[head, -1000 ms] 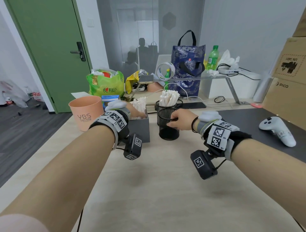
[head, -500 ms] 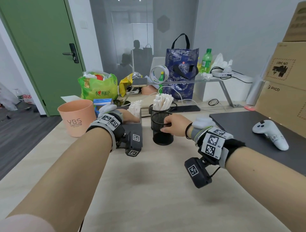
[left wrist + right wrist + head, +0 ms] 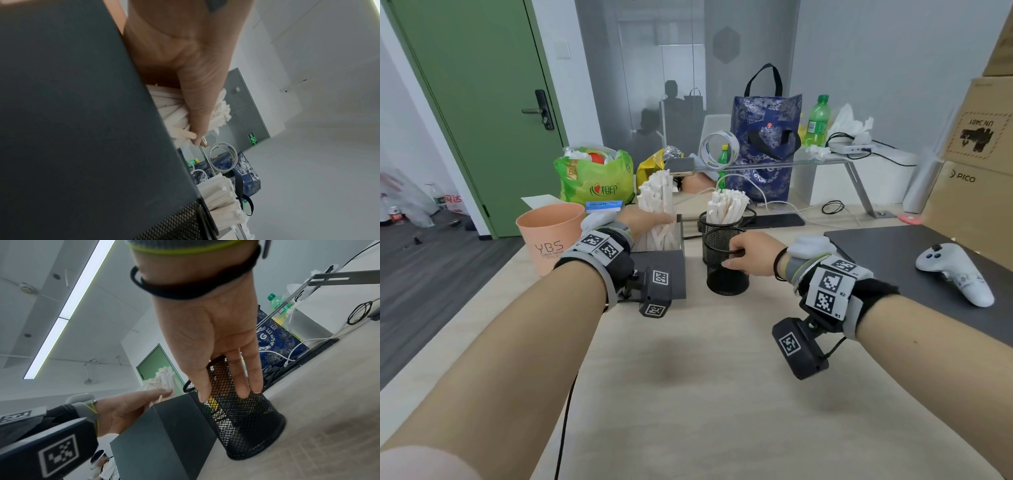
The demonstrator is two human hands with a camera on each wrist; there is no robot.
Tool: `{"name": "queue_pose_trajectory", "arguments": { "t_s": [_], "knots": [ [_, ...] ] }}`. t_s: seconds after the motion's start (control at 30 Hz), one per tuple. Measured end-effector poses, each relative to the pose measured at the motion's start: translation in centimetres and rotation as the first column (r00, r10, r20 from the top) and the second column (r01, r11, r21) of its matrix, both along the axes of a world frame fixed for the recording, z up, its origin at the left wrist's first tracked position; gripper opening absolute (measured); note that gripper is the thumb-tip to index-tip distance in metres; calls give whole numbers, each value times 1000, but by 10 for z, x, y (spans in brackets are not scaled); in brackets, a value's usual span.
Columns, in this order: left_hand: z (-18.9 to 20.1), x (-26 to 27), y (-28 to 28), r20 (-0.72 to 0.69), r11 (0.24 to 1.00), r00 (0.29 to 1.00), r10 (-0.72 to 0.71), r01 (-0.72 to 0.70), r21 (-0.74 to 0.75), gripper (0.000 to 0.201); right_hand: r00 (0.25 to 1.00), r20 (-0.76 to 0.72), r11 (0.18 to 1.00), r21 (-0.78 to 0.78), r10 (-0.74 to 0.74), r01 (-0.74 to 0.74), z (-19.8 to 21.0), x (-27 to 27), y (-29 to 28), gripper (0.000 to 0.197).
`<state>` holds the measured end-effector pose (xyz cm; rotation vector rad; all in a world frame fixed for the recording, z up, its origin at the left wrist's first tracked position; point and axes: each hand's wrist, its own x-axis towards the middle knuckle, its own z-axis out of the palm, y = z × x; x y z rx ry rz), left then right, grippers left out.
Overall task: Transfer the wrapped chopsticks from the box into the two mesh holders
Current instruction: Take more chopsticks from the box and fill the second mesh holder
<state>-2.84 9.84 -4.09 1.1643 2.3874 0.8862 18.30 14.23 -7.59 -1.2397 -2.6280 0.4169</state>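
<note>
A dark grey box (image 3: 664,270) stands on the table with white wrapped chopsticks (image 3: 656,202) sticking up out of it. My left hand (image 3: 645,219) grips a thick bundle of them, raised partly above the box rim; the left wrist view shows the thumb across the bundle (image 3: 174,113). An empty black mesh holder (image 3: 724,263) stands just right of the box, and my right hand (image 3: 748,253) holds its rim and side, fingers down the mesh (image 3: 242,386). Behind it a second mesh holder (image 3: 717,221) is full of wrapped chopsticks (image 3: 726,205).
A peach cup (image 3: 551,236) stands left of the box. A white controller (image 3: 955,274) lies on a dark mat (image 3: 893,250) at right. Bags, a bottle and a tape roll (image 3: 719,150) crowd the back. Cardboard boxes (image 3: 976,178) rise far right.
My left hand has closed on a bundle of chopsticks and lifted it up out of the box. The right hand stays on the near mesh holder.
</note>
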Motion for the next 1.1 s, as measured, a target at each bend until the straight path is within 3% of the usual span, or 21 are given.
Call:
{"name": "queue_pose_trajectory", "arguments": {
  "t_s": [0.23,0.4,0.5,0.6,0.7,0.77,0.83,0.9,0.97,1.1],
  "knots": [
    [-5,-1,-5,-33,998,997,-66,66,3,50,1000,-2,1000,-3,-8,8,-1,0,-2,40],
    [-2,-2,-9,-53,994,994,-100,103,48,55,1000,2,1000,-8,-7,7,-1,0,-2,40],
    [-10,2,-9,-132,984,976,-170,162,-71,62,1000,-5,1000,-20,-5,5,-1,0,-4,39],
    [-10,10,-7,-187,968,959,-215,183,-173,48,1000,1,1000,-25,0,0,0,0,-6,37],
    [-4,9,-6,-159,991,979,-131,129,-26,26,1000,6,1000,-25,6,-6,2,0,-7,37],
    [0,5,-7,-126,991,987,-97,108,79,32,1000,8,1000,-17,10,-10,2,0,-7,37],
    [1,3,-10,-136,988,985,-108,122,98,28,1000,4,1000,-14,10,-10,1,0,-7,37],
    [-4,3,-11,-170,991,977,-129,135,21,37,1000,0,1000,-3,13,-13,-1,0,-5,38],
    [-8,4,-11,-189,989,971,-147,146,-24,20,1000,-3,1000,11,19,-18,-3,0,-3,39],
    [0,3,-9,-111,986,992,-65,81,143,31,1000,5,1000,6,20,-20,-3,-1,-2,38]
  ]
}}
